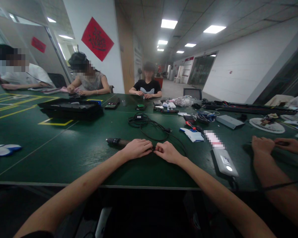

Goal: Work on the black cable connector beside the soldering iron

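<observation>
An electric screwdriver with a black nose lies on the green table, its tip pointing left. My left hand is wrapped over its rear part from above. Just to the right, my right hand is closed in a pinch on a cable connector at the screwdriver's tail end; the fingers hide most of it. Beyond my hands lies a coiled black cable, with a small labelled box on it and a plug near the right. Whether the connector is seated in the tail cannot be made out.
A black tray stands at the far left. Right of my hands are a work glove, a red-handled screwdriver and a white device with a cord. A co-worker's hands work at the right edge. Several people sit across the table.
</observation>
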Tool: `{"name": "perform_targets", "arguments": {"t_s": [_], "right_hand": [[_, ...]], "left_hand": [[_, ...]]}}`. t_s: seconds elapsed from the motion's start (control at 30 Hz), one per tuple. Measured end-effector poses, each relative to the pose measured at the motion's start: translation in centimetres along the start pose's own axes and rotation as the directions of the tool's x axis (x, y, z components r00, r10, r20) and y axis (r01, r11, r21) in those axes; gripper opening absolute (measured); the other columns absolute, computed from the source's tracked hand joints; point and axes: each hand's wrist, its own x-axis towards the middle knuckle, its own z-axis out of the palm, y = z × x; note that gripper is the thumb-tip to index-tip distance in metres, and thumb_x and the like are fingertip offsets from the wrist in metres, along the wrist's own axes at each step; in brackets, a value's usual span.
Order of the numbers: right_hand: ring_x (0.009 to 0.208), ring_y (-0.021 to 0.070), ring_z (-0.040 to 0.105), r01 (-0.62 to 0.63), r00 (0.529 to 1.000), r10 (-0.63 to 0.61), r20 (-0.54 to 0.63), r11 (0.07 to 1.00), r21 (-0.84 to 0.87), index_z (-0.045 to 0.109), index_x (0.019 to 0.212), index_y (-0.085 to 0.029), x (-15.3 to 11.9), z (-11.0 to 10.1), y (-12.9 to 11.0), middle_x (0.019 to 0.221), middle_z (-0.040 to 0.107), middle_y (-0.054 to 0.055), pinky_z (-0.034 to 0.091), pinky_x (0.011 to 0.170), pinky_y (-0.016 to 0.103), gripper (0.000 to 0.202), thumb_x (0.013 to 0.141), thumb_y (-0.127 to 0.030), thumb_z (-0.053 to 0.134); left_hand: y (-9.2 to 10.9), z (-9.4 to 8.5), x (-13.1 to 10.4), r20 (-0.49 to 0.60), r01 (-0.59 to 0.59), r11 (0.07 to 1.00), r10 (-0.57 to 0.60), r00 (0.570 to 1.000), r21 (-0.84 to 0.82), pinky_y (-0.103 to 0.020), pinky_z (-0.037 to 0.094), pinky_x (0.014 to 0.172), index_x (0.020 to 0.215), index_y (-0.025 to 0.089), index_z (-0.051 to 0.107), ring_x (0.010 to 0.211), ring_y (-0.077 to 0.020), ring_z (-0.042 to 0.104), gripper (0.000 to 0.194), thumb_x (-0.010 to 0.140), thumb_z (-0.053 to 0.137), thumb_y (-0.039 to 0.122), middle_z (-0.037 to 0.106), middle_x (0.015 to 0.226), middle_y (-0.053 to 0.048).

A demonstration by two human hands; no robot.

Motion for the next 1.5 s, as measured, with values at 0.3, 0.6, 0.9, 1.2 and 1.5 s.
{"name": "perform_targets", "arguments": {"t_s": [0.3, 0.6, 0.9, 1.2, 1.5], "right_hand": [[0.061, 0.0122, 0.058, 0.006, 1.0, -0.006, -0.001, 1.0, -0.013, 0.066, 0.093, -0.019, -0.03, -0.18, -0.21, 0.068, 0.066, -0.004, 0.043, 0.076, 0.027, 0.01, 0.096, -0.028, 0.07], [0.059, 0.0116, 0.057, 0.013, 1.0, -0.013, -0.003, 1.0, 0.005, 0.066, 0.093, -0.019, -0.06, 0.0, 0.14, 0.068, 0.065, -0.004, 0.042, 0.071, 0.025, 0.008, 0.096, -0.026, 0.07], [0.06, 0.0113, 0.058, 0.014, 1.0, -0.014, 0.001, 1.0, -0.008, 0.066, 0.093, -0.019, 0.02, 0.23, 0.39, 0.067, 0.065, -0.005, 0.04, 0.07, 0.025, 0.008, 0.096, -0.026, 0.07], [0.06, 0.011, 0.057, 0.016, 1.0, -0.016, -0.004, 1.0, -0.013, 0.065, 0.094, -0.019, -0.07, 0.19, 0.36, 0.068, 0.065, -0.005, 0.041, 0.072, 0.026, 0.008, 0.097, -0.026, 0.069], [0.06, 0.0112, 0.057, 0.01, 1.0, -0.01, 0.0, 1.0, -0.016, 0.066, 0.093, -0.019, -0.08, 0.05, 0.2, 0.069, 0.066, -0.004, 0.041, 0.072, 0.026, 0.01, 0.096, -0.028, 0.069]], "left_hand": [[-0.03, -0.07, 0.04, 0.012, 0.007, 1.0, -0.007, 1.0, -0.015, -0.03, 0.051, 0.085, 0.112, 0.022, 0.06, 0.1, -0.0191, 0.066, 0.024, 0.106, 0.046, 0.041, 0.069, 0.116, -0.007], [-0.07, -0.18, -0.02, 0.014, 0.005, 1.0, -0.005, 1.0, -0.02, -0.03, 0.05, 0.084, 0.112, 0.022, 0.061, 0.099, -0.0186, 0.067, 0.026, 0.107, 0.045, 0.041, 0.069, 0.116, -0.006], [-0.11, 0.2, 0.09, -0.004, -0.015, 1.0, 0.015, 1.0, 0.004, -0.03, 0.049, 0.083, 0.109, 0.022, 0.062, 0.098, -0.018, 0.067, 0.022, 0.107, 0.046, 0.037, 0.069, 0.116, -0.005], [-0.09, 0.05, 0.03, -0.006, -0.01, 1.0, 0.01, 1.0, -0.029, -0.03, 0.049, 0.085, 0.115, 0.022, 0.061, 0.099, -0.0182, 0.066, 0.021, 0.106, 0.048, 0.036, 0.069, 0.117, -0.005], [-0.18, 0.13, -0.03, -0.023, -0.048, 0.999, 0.047, 0.999, -0.024, -0.03, 0.049, 0.084, 0.118, 0.023, 0.06, 0.099, -0.0177, 0.066, 0.021, 0.105, 0.048, 0.035, 0.069, 0.119, -0.005]]}}
